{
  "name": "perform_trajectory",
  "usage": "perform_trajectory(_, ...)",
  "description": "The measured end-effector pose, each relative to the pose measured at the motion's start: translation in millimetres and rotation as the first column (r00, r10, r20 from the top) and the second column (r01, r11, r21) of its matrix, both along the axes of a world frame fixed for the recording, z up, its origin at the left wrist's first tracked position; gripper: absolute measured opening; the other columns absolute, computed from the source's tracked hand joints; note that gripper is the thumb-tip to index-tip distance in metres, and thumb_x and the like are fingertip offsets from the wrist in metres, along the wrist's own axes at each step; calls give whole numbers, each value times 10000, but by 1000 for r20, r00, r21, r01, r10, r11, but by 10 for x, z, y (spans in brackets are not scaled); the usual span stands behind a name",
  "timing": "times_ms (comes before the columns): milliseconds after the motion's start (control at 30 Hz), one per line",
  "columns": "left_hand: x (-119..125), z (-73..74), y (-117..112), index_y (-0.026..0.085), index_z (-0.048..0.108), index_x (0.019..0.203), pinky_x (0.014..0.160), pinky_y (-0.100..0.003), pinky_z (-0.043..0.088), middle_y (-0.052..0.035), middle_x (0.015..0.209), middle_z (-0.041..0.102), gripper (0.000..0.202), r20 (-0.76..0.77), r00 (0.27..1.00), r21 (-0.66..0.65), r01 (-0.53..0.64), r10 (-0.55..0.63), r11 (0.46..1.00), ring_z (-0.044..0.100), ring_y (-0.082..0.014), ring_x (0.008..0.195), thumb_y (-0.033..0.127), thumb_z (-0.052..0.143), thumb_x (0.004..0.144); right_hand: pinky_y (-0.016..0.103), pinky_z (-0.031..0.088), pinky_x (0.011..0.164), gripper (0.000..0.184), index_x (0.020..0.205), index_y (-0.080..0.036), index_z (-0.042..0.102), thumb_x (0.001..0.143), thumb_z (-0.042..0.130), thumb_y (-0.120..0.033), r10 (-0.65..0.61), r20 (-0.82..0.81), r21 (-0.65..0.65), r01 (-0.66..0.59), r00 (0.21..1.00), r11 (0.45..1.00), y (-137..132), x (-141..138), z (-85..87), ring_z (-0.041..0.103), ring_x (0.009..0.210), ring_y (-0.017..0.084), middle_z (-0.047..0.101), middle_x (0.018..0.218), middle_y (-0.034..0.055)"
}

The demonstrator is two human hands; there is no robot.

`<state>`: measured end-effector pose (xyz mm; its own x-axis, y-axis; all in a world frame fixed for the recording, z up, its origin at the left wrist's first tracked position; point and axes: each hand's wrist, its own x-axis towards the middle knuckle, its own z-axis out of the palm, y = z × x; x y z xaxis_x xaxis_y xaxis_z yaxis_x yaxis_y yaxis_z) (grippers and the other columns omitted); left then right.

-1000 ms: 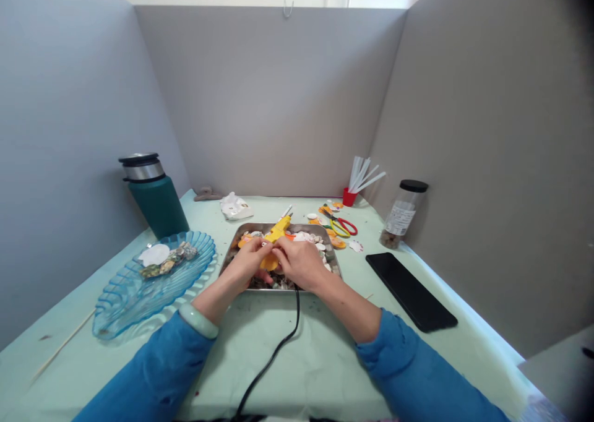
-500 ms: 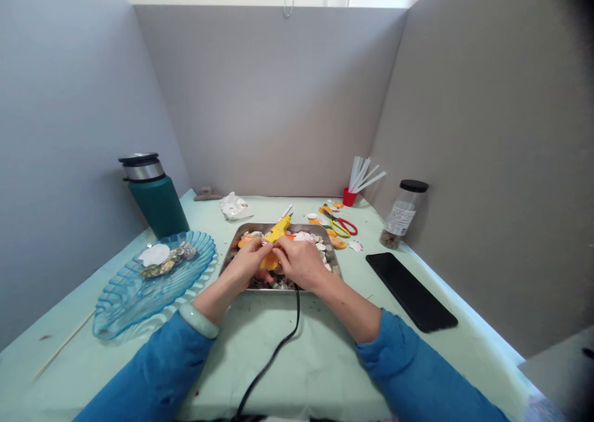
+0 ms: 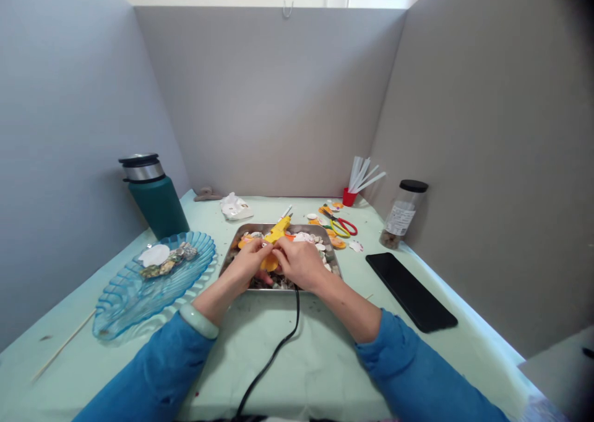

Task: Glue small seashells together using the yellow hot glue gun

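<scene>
Both of my hands meet over a metal tray [image 3: 231,250] filled with shells and small stones. My left hand [image 3: 247,265] and my right hand [image 3: 301,262] pinch a small pale piece between their fingertips, right above an orange shell [image 3: 269,262]. A yellow glue gun [image 3: 277,229] lies on the tray just beyond my fingers, its black cord [image 3: 273,354] running toward me over the table. What exactly the fingers hold is too small to name.
A blue glass shell-shaped dish [image 3: 139,292] with shells sits at left, a green flask [image 3: 155,196] behind it. Scissors [image 3: 342,225], a red cup of glue sticks [image 3: 350,194], a jar [image 3: 401,215] and a black phone [image 3: 411,291] lie at right. Grey partitions enclose the table.
</scene>
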<state>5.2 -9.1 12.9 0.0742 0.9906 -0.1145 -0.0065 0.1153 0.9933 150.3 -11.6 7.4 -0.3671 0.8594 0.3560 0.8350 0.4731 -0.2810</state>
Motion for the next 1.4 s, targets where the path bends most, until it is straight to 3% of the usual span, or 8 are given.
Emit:
perform_trajectory(533, 4, 0, -3, 156, 545, 812, 314, -236, 505, 3, 734, 551, 263, -24, 999, 21, 29, -29, 999, 585, -132, 553, 354, 709, 756, 273, 392, 716, 280, 1083, -192, 632, 1001, 413, -346, -3, 13, -26, 4, 1000, 1000, -9, 3, 12, 667, 878, 202, 731, 939, 79)
perform_trajectory(1100, -29, -58, 30, 152, 562, 816, 334, -189, 502, -4, 733, 559, 284, -81, 996, 38, 35, -32, 999, 590, -116, 553, 384, 717, 766, 275, 393, 711, 275, 1074, -192, 626, 999, 412, -346, 2, 31, -23, -1, 1000, 1000, -2, 1, 5, 665, 857, 205, 732, 924, 77)
perform_trajectory(1400, -21, -42, 25, 159, 542, 836, 317, -228, 505, -2, 731, 554, 220, -113, 993, 24, 42, -39, 999, 598, -134, 543, 348, 653, 819, 272, 385, 689, 272, 1067, -190, 628, 995, 414, -342, -6, 48, -24, 7, 999, 1000, -22, 6, 30, 671, 851, 210, 730, 911, 74)
